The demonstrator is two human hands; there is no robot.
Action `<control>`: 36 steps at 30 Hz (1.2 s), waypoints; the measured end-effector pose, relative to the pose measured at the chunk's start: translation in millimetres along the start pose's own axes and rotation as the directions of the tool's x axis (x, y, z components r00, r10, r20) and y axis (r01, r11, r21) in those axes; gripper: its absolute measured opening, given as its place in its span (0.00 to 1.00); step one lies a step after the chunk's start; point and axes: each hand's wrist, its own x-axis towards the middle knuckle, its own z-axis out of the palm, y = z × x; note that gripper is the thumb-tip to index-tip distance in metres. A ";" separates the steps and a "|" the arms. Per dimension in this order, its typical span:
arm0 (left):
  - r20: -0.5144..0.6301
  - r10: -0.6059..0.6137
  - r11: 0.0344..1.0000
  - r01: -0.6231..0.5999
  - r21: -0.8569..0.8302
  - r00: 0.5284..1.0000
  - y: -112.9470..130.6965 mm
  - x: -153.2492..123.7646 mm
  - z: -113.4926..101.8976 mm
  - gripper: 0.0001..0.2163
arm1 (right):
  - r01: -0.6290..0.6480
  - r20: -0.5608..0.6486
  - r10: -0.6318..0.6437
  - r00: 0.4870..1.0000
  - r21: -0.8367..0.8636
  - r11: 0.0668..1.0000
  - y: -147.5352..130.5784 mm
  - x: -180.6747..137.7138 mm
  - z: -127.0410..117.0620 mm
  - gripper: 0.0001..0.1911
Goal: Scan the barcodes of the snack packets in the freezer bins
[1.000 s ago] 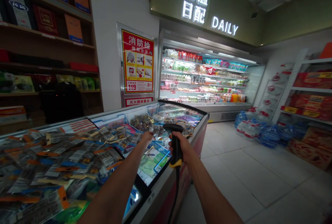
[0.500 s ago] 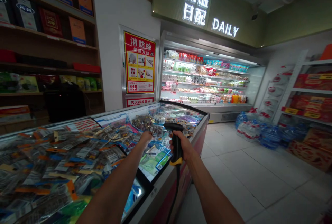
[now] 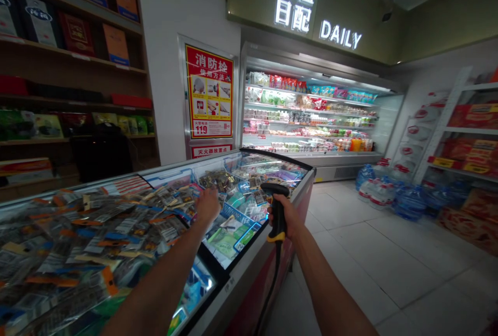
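In my right hand (image 3: 288,218) is a black and yellow barcode scanner (image 3: 277,217). My fingers wrap its handle, its head points away over the freezer edge, and its cable hangs down. My left hand (image 3: 208,207) is over the chest freezer (image 3: 249,261), at the heap of small packaged goods (image 3: 167,198). Its fingers are turned away and slightly blurred, so I cannot see whether they grip a packet. Close by, inside the freezer, are a blue basket (image 3: 235,213) and green packages (image 3: 225,242).
Many packets with orange and blue tops (image 3: 97,237) cover the left side of the freezer. An open refrigerated display (image 3: 311,159) stands at the back. Large water bottles (image 3: 406,202) sit on the floor to the right, beside a shelf rack (image 3: 439,134). Wooden shelves (image 3: 73,61) line the left.
My left hand has drawn back and to the left over the packets. My right hand and the barcode scanner have shifted slightly to the right.
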 end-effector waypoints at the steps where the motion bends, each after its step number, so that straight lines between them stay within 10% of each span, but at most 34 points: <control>1: 0.028 0.083 0.997 -0.083 0.001 0.996 4.6 -1.2 5.1 0.18 | 0.004 0.001 -0.004 1.000 0.007 1.000 -0.8 0.8 -2.9 0.11; 5: 0.127 0.207 0.977 -0.210 0.018 0.970 12.2 -2.9 18.1 0.16 | 0.004 -0.012 -0.004 1.000 0.016 1.000 -4.1 3.8 -15.7 0.12; 13: -0.047 0.015 0.986 -0.007 0.167 0.999 6.1 7.1 11.2 0.16 | 0.047 -0.064 -0.045 0.997 0.028 0.999 -7.4 9.5 -39.2 0.12; 16: -0.040 -0.012 0.999 0.013 0.032 0.999 40.5 11.4 18.3 0.15 | 0.055 -0.060 -0.053 0.997 0.029 0.998 -7.0 13.6 -44.1 0.12; 20: 0.266 -0.103 0.952 0.172 -0.252 0.958 104.5 14.5 36.1 0.24 | 0.040 -0.059 -0.039 0.998 0.023 0.999 -7.0 16.3 -47.4 0.12; 25: 0.225 -0.122 0.936 0.187 -0.297 0.967 146.9 16.1 59.5 0.28 | 0.004 -0.072 -0.003 0.997 0.020 1.000 -8.2 12.3 -48.8 0.12; 36: 0.292 -0.076 0.601 0.278 -0.750 0.953 91.2 34.0 63.0 0.20 | -0.034 0.011 0.034 0.999 0.058 0.998 -4.4 8.1 -17.4 0.12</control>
